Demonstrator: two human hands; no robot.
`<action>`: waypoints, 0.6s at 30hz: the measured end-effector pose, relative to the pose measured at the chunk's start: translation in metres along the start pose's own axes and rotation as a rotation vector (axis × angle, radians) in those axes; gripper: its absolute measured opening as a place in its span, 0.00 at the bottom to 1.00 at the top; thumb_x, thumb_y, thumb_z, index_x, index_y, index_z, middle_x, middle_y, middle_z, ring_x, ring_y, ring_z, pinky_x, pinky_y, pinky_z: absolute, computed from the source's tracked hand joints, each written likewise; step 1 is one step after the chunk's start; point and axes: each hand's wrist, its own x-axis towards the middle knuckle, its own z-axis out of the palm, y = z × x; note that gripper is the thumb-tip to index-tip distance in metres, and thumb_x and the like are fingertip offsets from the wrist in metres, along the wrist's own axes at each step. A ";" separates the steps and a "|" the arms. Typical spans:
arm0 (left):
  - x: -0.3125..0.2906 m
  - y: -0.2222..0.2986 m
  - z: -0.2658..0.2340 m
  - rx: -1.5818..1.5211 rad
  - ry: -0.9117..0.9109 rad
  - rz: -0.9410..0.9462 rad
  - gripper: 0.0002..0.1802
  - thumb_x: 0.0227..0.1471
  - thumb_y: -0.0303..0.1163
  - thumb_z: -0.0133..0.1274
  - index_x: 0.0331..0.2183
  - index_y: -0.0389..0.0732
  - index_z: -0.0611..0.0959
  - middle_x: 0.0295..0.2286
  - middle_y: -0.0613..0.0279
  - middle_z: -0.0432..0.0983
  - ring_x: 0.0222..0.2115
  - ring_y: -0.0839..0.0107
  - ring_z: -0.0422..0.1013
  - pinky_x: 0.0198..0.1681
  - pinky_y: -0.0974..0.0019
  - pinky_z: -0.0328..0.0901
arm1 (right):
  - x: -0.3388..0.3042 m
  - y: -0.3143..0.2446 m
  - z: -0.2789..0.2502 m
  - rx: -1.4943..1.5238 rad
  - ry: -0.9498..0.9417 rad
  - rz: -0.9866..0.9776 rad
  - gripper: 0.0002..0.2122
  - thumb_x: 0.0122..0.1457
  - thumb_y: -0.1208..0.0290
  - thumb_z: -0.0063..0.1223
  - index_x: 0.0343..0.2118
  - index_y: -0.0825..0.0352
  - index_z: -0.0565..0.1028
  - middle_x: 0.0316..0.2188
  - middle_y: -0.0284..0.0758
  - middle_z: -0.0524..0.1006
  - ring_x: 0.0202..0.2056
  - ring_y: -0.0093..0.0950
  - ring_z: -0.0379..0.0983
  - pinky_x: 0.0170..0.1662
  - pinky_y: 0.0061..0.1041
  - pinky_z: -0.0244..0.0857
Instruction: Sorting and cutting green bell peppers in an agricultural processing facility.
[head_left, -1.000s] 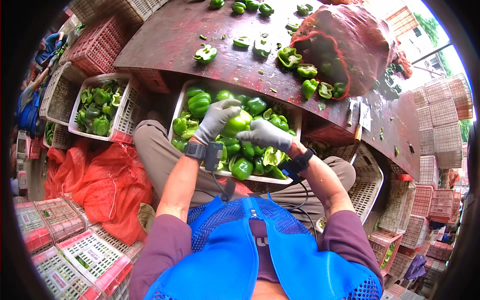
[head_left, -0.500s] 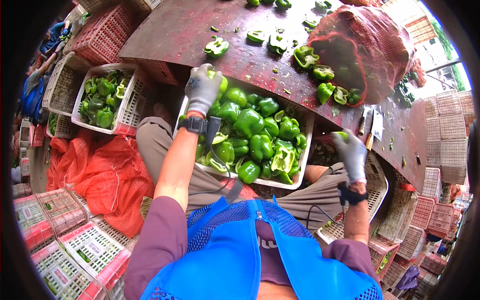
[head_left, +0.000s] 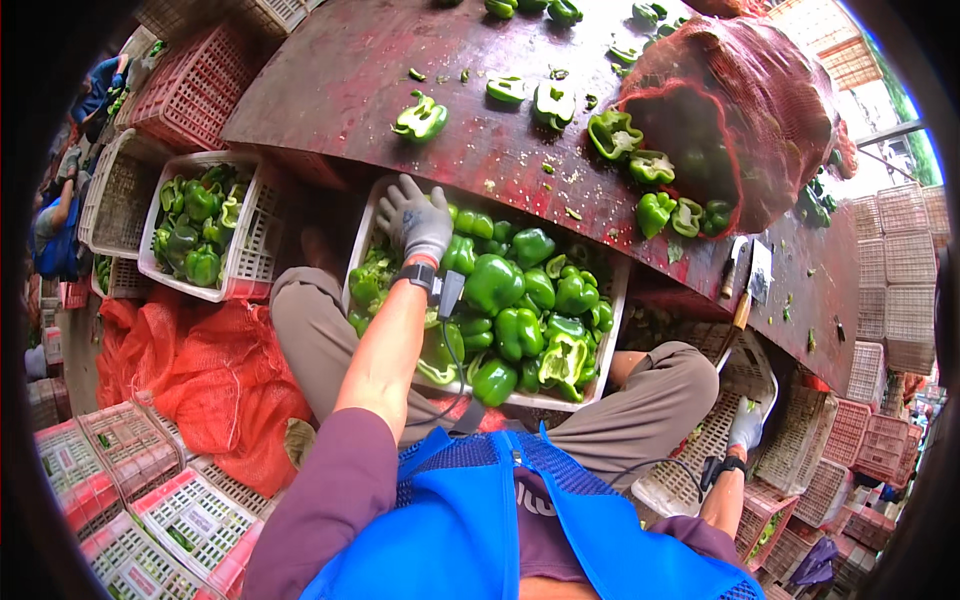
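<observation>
My left hand, in a grey work glove, is spread open over the far left part of a white crate between my legs. Whole green bell peppers fill that crate, and a cut half pepper lies with its pale inside upward near the front right. To the right, my gloved right hand is low beside the rim of a second pale crate. Its fingers are small and partly hidden, so what they hold, if anything, does not show.
A dark red-stained table spans the far side, bearing halved peppers, a red mesh sack of peppers, a cleaver and a knife. At left are a pepper-filled crate and red netting.
My left hand no longer holds the green pepper and has opened, shifting slightly nearer. My right hand, earlier with a green piece near the knives, has moved down and right to the side crate.
</observation>
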 end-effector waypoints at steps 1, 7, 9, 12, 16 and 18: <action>0.004 0.005 0.000 0.019 0.036 0.007 0.44 0.71 0.59 0.54 0.75 0.42 0.72 0.71 0.39 0.69 0.73 0.36 0.63 0.75 0.30 0.57 | 0.007 0.016 0.020 -0.038 -0.081 0.009 0.27 0.75 0.42 0.54 0.51 0.65 0.88 0.51 0.56 0.88 0.52 0.57 0.86 0.55 0.56 0.78; 0.038 0.072 0.005 0.145 -0.284 -0.064 0.30 0.69 0.52 0.53 0.60 0.42 0.90 0.68 0.45 0.76 0.76 0.37 0.59 0.74 0.26 0.54 | 0.077 0.032 0.002 -0.402 -0.421 0.059 0.27 0.68 0.48 0.61 0.60 0.64 0.87 0.60 0.57 0.85 0.62 0.54 0.83 0.66 0.54 0.76; 0.061 0.043 -0.016 0.440 -0.313 -0.054 0.30 0.67 0.50 0.54 0.61 0.44 0.91 0.69 0.47 0.77 0.77 0.35 0.57 0.77 0.26 0.48 | 0.063 -0.166 -0.013 0.060 -0.092 -0.452 0.24 0.74 0.61 0.58 0.68 0.68 0.78 0.57 0.56 0.86 0.57 0.53 0.85 0.61 0.50 0.78; 0.067 0.045 -0.004 0.445 -0.495 -0.069 0.30 0.64 0.48 0.55 0.60 0.45 0.93 0.69 0.52 0.79 0.79 0.32 0.52 0.81 0.27 0.36 | 0.026 -0.414 -0.158 0.366 -0.103 -0.804 0.24 0.70 0.63 0.68 0.67 0.63 0.81 0.59 0.46 0.86 0.58 0.49 0.84 0.63 0.44 0.77; 0.059 0.032 -0.018 0.068 -0.520 -0.014 0.29 0.65 0.50 0.53 0.54 0.43 0.96 0.66 0.44 0.80 0.79 0.31 0.50 0.82 0.28 0.35 | -0.097 -0.654 -0.217 0.478 0.111 -1.530 0.27 0.65 0.60 0.73 0.65 0.62 0.81 0.61 0.47 0.84 0.60 0.50 0.83 0.63 0.47 0.77; 0.058 -0.002 -0.024 -0.035 -0.352 0.021 0.32 0.66 0.54 0.53 0.55 0.40 0.94 0.68 0.42 0.77 0.78 0.32 0.51 0.82 0.28 0.38 | -0.173 -0.764 -0.206 0.493 0.176 -1.605 0.26 0.59 0.53 0.77 0.55 0.64 0.84 0.51 0.46 0.85 0.50 0.49 0.86 0.53 0.50 0.80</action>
